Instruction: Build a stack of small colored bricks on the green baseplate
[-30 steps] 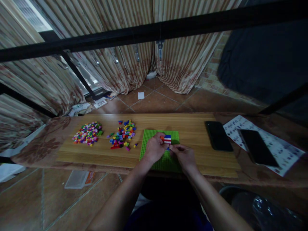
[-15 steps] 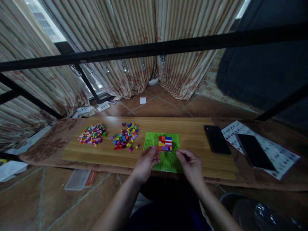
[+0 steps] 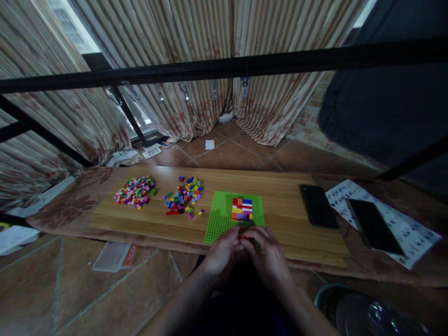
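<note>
My left hand (image 3: 223, 254) and my right hand (image 3: 266, 252) meet over the near edge of a green studded baseplate (image 3: 220, 217). Between their pinched fingertips shows a small orange-red toy brick (image 3: 242, 237), mostly covered by the fingers. Just beyond them, a block of toy bricks (image 3: 242, 209) in red, orange, white, blue, yellow and purple stands on the plate. Left of the plate lies a loose group of mixed bricks (image 3: 184, 198), with a denser heap of small bricks (image 3: 135, 192) farther left.
The wooden board (image 3: 287, 210) lies on a brown cloth. Toward its right end is a black phone (image 3: 319, 206); a second phone (image 3: 374, 226) rests on a printed sheet (image 3: 416, 238). A clear plastic case (image 3: 110, 256) is on the tiled floor. A black rail (image 3: 210, 67) crosses beyond.
My hands were apart on either side of the brick block. They have come together closer to me, at the plate's near edge, with the orange-red brick between them. The view shifted slightly.
</note>
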`<state>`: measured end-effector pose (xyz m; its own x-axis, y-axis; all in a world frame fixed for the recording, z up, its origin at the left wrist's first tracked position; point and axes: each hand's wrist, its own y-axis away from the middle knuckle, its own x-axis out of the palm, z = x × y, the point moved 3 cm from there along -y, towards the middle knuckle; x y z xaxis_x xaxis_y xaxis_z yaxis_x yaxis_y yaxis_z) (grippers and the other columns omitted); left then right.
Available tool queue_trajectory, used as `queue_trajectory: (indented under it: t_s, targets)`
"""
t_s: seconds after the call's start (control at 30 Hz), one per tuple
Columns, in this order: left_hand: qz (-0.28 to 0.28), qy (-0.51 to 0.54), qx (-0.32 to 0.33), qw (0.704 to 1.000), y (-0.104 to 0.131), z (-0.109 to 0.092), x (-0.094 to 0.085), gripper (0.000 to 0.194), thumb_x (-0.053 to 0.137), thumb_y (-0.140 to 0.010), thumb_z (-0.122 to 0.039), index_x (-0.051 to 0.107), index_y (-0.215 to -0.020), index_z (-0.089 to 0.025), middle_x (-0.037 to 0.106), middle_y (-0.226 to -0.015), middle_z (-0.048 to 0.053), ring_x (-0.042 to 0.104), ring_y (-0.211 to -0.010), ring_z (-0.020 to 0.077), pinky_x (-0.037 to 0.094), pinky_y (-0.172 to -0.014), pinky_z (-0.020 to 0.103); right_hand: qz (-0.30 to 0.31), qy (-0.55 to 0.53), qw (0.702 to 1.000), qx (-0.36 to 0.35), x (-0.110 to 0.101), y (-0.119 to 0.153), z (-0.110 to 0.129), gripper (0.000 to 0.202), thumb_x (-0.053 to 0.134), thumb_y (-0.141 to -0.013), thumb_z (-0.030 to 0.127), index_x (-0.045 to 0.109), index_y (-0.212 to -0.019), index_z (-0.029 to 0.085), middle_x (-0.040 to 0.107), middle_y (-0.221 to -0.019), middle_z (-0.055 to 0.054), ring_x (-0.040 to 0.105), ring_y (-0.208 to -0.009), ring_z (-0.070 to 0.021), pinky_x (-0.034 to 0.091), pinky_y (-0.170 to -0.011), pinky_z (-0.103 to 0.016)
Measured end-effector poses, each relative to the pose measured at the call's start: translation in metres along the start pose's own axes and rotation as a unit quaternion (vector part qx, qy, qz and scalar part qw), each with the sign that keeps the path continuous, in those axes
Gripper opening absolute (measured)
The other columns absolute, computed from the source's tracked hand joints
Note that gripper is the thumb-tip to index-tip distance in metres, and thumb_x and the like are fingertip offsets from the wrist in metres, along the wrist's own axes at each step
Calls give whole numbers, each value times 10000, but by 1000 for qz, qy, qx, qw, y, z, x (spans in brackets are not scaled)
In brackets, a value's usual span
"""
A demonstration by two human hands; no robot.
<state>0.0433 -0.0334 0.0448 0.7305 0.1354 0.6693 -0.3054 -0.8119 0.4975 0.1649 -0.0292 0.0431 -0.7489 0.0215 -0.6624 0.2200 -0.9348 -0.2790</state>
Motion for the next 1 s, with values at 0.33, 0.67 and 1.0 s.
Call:
queue_trajectory:
  t_s: [0.33,0.67,1.0]
  targets:
    - [-54,-107,57,991,-3,-9,1,324,782,-643,-223,650,-921,-125,682,-840,42,633,-733,118,502,-742,263,-50,-120,991,11,-2,1,-13,151,532,-904,299,642,-999,257,621,-1035,-44,583,-989,-187,482,-860,-340]
    - [-86,-136,73,984,-10,-6,-1,275,774,-658,-301,670,-855,-140,690,-751,15,610,-634,88,491,-644,218,-103,-109,989,20,-1,5,-18,250,602,-851,269,599,-1100,242,637,-1006,-51,601,-963,-192,503,-841,-345]
    - [-82,-67,15,994,-12,2,-5,296,795,-611,-319,687,-808,-126,677,-733,32,620,-645,132,477,-637,259,-84,15,995,-60,-1,0,-11,166,585,-865,242,626,-1025,228,645,-1009,-57,589,-956,-200,502,-821,-354]
